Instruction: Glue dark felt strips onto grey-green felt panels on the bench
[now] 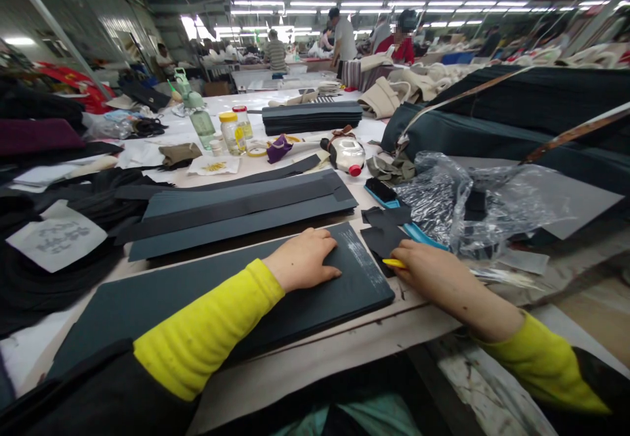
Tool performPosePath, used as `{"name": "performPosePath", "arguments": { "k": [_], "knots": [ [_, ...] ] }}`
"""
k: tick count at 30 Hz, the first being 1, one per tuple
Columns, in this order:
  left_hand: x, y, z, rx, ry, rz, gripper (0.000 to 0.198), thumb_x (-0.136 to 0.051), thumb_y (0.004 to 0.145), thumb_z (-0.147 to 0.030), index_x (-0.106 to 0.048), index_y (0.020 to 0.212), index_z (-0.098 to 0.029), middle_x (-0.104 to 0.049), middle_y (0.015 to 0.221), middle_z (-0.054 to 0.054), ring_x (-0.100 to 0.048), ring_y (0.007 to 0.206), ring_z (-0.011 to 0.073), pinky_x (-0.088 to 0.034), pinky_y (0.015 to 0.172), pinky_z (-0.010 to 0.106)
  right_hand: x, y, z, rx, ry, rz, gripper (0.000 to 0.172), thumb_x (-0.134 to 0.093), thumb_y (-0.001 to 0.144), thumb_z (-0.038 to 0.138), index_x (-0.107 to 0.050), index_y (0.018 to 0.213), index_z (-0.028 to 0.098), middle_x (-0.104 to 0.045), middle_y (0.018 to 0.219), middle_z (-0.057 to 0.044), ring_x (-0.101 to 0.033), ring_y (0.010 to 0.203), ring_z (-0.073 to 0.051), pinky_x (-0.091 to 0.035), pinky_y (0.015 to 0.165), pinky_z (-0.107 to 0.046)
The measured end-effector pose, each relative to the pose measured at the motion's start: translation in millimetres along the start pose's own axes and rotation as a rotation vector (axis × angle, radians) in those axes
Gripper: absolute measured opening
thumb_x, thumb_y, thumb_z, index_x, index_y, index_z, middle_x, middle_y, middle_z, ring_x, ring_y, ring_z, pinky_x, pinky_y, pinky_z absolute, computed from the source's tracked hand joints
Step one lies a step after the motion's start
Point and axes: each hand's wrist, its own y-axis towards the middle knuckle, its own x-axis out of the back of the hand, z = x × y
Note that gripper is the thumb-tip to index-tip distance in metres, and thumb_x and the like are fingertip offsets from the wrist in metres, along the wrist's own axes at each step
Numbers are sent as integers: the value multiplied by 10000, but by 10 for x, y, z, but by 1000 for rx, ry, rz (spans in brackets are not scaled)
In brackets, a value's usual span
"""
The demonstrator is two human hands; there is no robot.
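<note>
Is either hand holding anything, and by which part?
The right hand holds a yellow thing; one end shows, the rest is hidden, so the gripped part can't be told. The left hand lies on the dark panel, apparently holding nothing.

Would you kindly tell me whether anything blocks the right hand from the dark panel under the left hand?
Nothing visible blocks the right hand; flat black scraps lie beside the dark panel at its white-marked end.

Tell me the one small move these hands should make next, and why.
Probably swing the yellow tool in the right hand leftward over the white streaks on the dark panel. The left hand rests on the panel near those streaks, seemingly steadying it, and the tool's tip is just off the panel's right end.
</note>
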Motion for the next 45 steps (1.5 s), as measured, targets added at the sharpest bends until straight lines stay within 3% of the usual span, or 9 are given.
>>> {"name": "performPosePath", "arguments": {
  "k": [9, 12, 15, 20, 26, 33, 37, 41, 45],
  "knots": [
    [7, 3, 25, -8, -21, -3, 377, -580, 799, -368, -584, 1083, -120, -552, 1200, 134, -513, 1116, 261, -416, 963, 378, 44, -54, 22, -81, 32, 2, 192, -475, 817, 194, -666, 832, 181, -597, 851, -54, -581, 768, -178, -415, 646, -268],
    [69, 35, 0, 5, -141, -96, 330, -555, 815, -329, -590, 1074, -129, -574, 1178, 119, -525, 1094, 241, -402, 975, 369, 120, -97, -60, -125, 31, -78, 236, -437, 834, 238, -664, 868, 180, -603, 875, -56, -576, 760, -179, -404, 620, -270],
    [152, 103, -90, 114, -475, -102, 314, -497, 839, -388, -614, 996, -143, -640, 1045, 87, -582, 964, 205, -460, 869, 334, 218, -199, -90, -89, 27, -303, 249, -425, 825, 275, -656, 855, 188, -594, 862, -48, -555, 708, -167, -388, 582, -270],
    [163, 260, -273, 266, -1318, 147, 477, -496, 788, -590, -584, 929, -143, -654, 829, 51, -622, 692, 119, -473, 553, 202, 379, -391, 131, 164, 1, -525, 207, -423, 776, 190, -613, 856, 169, -564, 834, -66, -539, 717, -177, -402, 579, -273],
    [77, 324, -313, 427, -1516, 44, 225, -595, 824, -267, -517, 668, -125, -581, 505, -19, -522, 431, 34, -399, 458, 126, 395, -553, 249, 325, 28, -595, 366, -350, 818, 131, -488, 1155, 161, -552, 1048, -94, -545, 908, -192, -458, 736, -284],
    [27, 286, -272, 443, -1549, 8, 185, -518, 854, -131, -514, 669, -129, -580, 551, -34, -513, 416, 21, -357, 384, 114, 146, -496, 143, 63, 232, -494, 502, -389, 903, 454, -423, 1283, 127, -575, 1060, -114, -573, 921, -226, -476, 769, -339],
    [10, 262, -272, 369, -1580, 8, 114, -526, 827, -87, -577, 731, -123, -591, 672, -27, -564, 520, 26, -362, 390, 114, 288, -395, 70, -42, 635, -224, 574, -358, 850, 613, -583, 1103, 149, -617, 922, -88, -588, 763, -199, -474, 667, -299],
    [14, 229, -279, 271, -1587, 54, 61, -589, 769, -116, -614, 817, -143, -598, 774, -14, -577, 603, 40, -353, 413, 122, 455, -332, 36, -72, 932, -38, 506, -409, 807, 602, -642, 864, 155, -577, 670, -43, -530, 597, -150, -423, 551, -242],
    [8, 215, -325, 207, -1508, 61, 206, -687, 699, -290, -608, 831, -153, -591, 760, -11, -552, 626, 62, -338, 427, 138, 471, -305, 59, -82, 951, -69, 388, -514, 752, 527, -626, 775, 156, -519, 609, -11, -456, 554, -118, -351, 499, -216]
  ]
}}
